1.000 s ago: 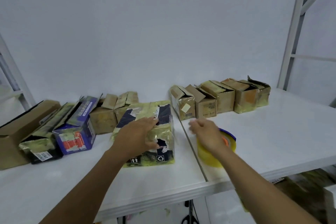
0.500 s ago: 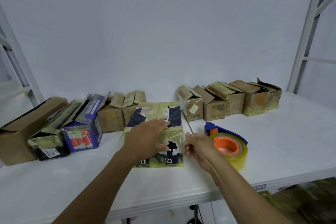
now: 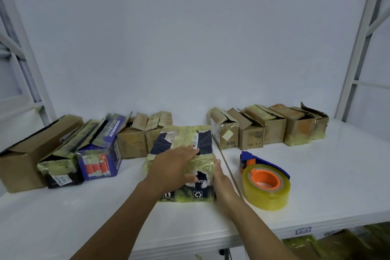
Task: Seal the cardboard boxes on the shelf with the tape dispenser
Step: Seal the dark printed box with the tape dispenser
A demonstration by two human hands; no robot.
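Eleven boxes, by my count from the remote station, are sitting on the white shelf [image 3: 337, 175].

- Far left: large brown box [image 3: 27, 154], lying with its flap hanging open.
- Next right: black box [image 3: 61, 169], touching the large one and wearing yellowish tape with a white label facing me.
- Blue box [image 3: 101, 158]: leaning against the black one, top flaps standing up.
- Two small brown boxes [image 3: 135, 141]: sitting behind, near the wall, flaps lifting.
- Centre, near edge: taped dark box [image 3: 202, 143], lying flat, apart from both groups.
- Left hand [image 3: 173, 167]: resting palm down on that box's top, fingers stretching out straight and close together.
- Right hand [image 3: 222, 183]: pressing against the box's right side, thumb reaching its upper edge. I cannot tell whether the fingers are lying straight or curling.
- Tape dispenser [image 3: 264, 183]: lying on the shelf just right of the right hand, not touching it. Nobody is holding it, and it is carrying a yellowish roll on an orange core with a blue frame.
- Far right: row of five brown boxes [image 3: 272, 131], standing side by side by the wall, flaps gaping.
- Shelf upright [image 3: 356, 53]: rising behind the row.
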